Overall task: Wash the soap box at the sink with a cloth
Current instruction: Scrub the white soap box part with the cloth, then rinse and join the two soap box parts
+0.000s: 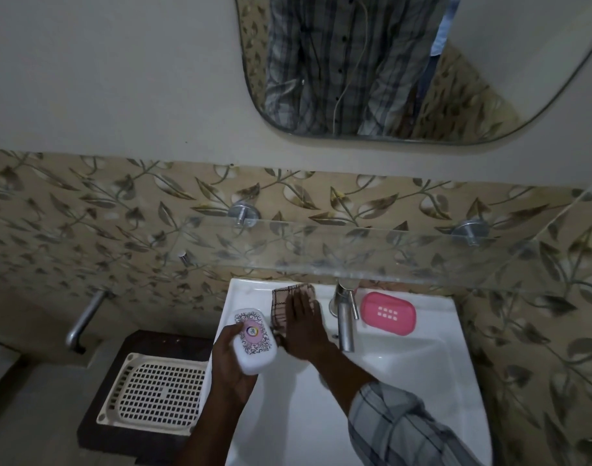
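Two hands are busy at the sink (pixel 422 364). On the left hand (pixel 229 368), the fingers are curling around a white soap box (pixel 254 341) and gripping it from the side, with the thumb pressing near its top end. The box has a pink swirly label on its lid. The hand is holding it up over the left edge of the sink, likely so it is ready for washing.

On the right hand (pixel 304 327), the fingers are lying flat and spread open on a checked cloth (pixel 288 297). They are resting on it, not gripping it yet. The cloth is sitting on the back ledge of the sink, just left of the tap (pixel 345 317). The hand is probably reaching there to pick the cloth up, because the box needs a rub with it.

No water is coming from the tap that I can see, so the washing is not looking started. On the other side of the tap, a pink soap dish (pixel 388 312) is lying on the ledge. Left of the sink, a white plastic tray (pixel 153 395) with holes is sitting on a dark stand.
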`<state>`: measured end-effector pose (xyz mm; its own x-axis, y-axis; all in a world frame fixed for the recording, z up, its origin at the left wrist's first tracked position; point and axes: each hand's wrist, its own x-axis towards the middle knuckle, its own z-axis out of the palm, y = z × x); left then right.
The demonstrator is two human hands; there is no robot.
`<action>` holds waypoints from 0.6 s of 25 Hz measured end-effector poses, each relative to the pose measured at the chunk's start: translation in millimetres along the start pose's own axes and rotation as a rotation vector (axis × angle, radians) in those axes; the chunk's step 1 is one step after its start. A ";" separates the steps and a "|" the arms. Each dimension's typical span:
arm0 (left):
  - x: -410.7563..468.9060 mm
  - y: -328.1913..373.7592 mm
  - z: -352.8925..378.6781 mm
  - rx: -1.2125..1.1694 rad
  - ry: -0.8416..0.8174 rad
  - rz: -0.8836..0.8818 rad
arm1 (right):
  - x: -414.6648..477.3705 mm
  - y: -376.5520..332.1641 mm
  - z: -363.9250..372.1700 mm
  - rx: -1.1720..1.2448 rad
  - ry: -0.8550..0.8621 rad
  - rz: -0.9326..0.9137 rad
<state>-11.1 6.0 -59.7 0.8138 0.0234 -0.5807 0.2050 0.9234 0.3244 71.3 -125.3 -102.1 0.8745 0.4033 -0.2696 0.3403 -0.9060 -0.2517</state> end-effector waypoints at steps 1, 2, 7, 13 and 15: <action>0.9 0.3 0.3 0.006 -0.011 -0.002 | -0.6 1.7 8.1 -0.036 -0.034 -0.009; 1.1 0.0 0.7 0.016 -0.018 -0.009 | 0.3 3.6 8.3 -0.068 -0.056 -0.005; -3.2 -11.6 19.5 -0.013 0.008 -0.044 | -19.9 5.7 -57.0 0.713 -0.114 0.084; 4.2 -54.9 34.1 0.167 0.031 0.037 | -120.0 2.8 -54.8 0.932 0.427 0.063; 7.1 -59.9 41.0 0.114 0.001 -0.010 | -126.8 37.6 -53.5 0.750 0.769 0.284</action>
<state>4.7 -64.8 -52.6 0.8111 0.0149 -0.5847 0.2736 0.8739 0.4019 -8.3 -217.3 -27.7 0.9572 -0.2296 0.1763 0.0251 -0.5408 -0.8408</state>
